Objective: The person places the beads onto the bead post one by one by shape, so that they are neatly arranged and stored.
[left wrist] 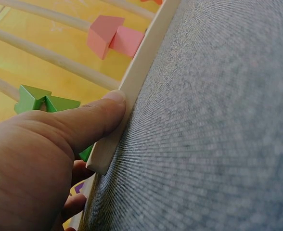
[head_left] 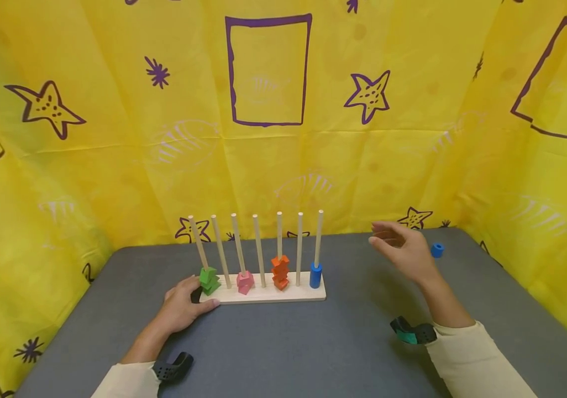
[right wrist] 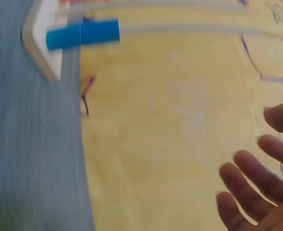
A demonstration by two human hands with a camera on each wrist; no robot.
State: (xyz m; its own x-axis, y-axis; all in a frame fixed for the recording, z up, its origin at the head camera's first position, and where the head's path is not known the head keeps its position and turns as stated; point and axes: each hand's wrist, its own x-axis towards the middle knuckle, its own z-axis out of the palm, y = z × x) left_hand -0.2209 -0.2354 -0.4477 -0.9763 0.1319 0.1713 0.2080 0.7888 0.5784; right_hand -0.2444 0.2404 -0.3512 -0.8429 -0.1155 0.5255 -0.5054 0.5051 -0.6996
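Observation:
A light wooden peg board (head_left: pixel 273 297) with several upright pegs stands on the table. My left hand (head_left: pixel 181 305) grips its left end, the thumb (left wrist: pixel 100 115) along the front edge and the other fingers partly hidden behind. Nearest this hand are green pieces (head_left: pixel 209 281) stacked on the leftmost peg. Pink pieces (head_left: pixel 245 282) and orange pieces (head_left: pixel 280 273) sit on pegs farther right. Two blue cylinders (right wrist: pixel 83 34) are stacked on the rightmost peg. My right hand (head_left: pixel 407 253) hovers right of the board, fingers loosely bent and holding nothing.
A loose blue cylinder (head_left: pixel 437 251) with a hole lies on the table beyond the right hand. The grey table (head_left: pixel 283 354) ends at a yellow patterned cloth (head_left: pixel 263 166) at the back and sides. Bare pegs stand between the filled ones.

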